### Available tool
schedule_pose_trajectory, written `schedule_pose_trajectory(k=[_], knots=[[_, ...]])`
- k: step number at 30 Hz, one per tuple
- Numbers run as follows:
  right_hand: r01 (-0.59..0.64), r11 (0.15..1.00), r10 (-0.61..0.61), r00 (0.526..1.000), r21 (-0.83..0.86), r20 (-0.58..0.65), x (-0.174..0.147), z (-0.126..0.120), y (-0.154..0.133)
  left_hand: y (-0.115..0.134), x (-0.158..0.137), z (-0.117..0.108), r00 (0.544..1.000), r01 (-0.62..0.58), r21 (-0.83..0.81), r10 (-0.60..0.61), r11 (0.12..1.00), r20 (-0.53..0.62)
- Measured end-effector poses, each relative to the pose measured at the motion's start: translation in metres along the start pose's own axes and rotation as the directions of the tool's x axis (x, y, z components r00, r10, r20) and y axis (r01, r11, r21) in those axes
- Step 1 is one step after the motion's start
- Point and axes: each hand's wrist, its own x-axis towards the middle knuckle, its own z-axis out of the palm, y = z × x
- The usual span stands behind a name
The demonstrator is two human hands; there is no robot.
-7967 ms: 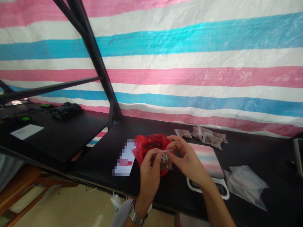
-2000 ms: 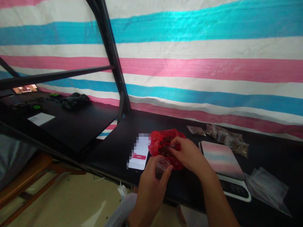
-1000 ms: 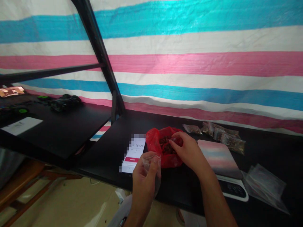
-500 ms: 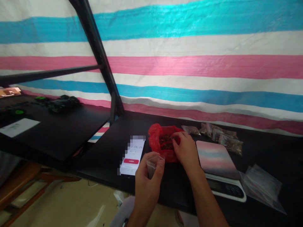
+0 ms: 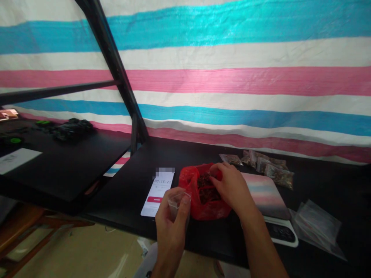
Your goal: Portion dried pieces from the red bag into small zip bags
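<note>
My left hand (image 5: 172, 216) is closed around a small clear zip-lock bag (image 5: 177, 199), its mouth facing up. Just to the right sits a red plastic bag (image 5: 210, 210), open at the top, with dark reddish-brown dried bits (image 5: 206, 189) inside. My right hand (image 5: 230, 185) has its thumb and fingers bent together at the red bag's right rim, seemingly gripping the plastic; the fingertips are partly hidden. Right of that hand lies a digital kitchen scale (image 5: 265, 193), partly covered by my forearm.
Several filled small bags (image 5: 279, 175) lie behind the scale. Flat clear bags (image 5: 317, 226) are stacked to its right. A phone (image 5: 159, 189) showing a timer lies left of the red bag. Striped sheeting (image 5: 232, 81) hangs behind the black table (image 5: 130, 185).
The red bag has come nearer to me and its rim has shifted, with my right hand still at it. My left hand has moved slightly left, still holding the small clear bag.
</note>
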Motion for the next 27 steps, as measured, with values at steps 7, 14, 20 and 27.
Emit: schedule_pose_trajectory(k=[7, 14, 20, 27], knots=[[-0.014, 1.000, 0.013, 0.999, 0.022, 0.032, 0.000, 0.007, -0.005, -0.010, 0.001, 0.014, 0.973, 0.216, -0.249, -0.187, 0.944, 0.137], [-0.028, 0.997, 0.029, 1.000, -0.068, 0.009, -0.003, 0.006, -0.003, -0.004, 0.011, 0.020, 0.944, 0.326, -0.413, -0.320, 0.851, 0.084], [-0.001, 0.998, 0.005, 0.998, -0.066, 0.058, -0.004, 0.007, -0.011, -0.003, 0.014, 0.021, 0.944, 0.317, -0.433, -0.324, 0.844, 0.060], [-0.113, 0.987, 0.110, 0.994, -0.119, -0.024, -0.003, 0.018, -0.026, -0.003, 0.015, 0.019, 0.940, 0.311, -0.428, -0.341, 0.849, 0.008]])
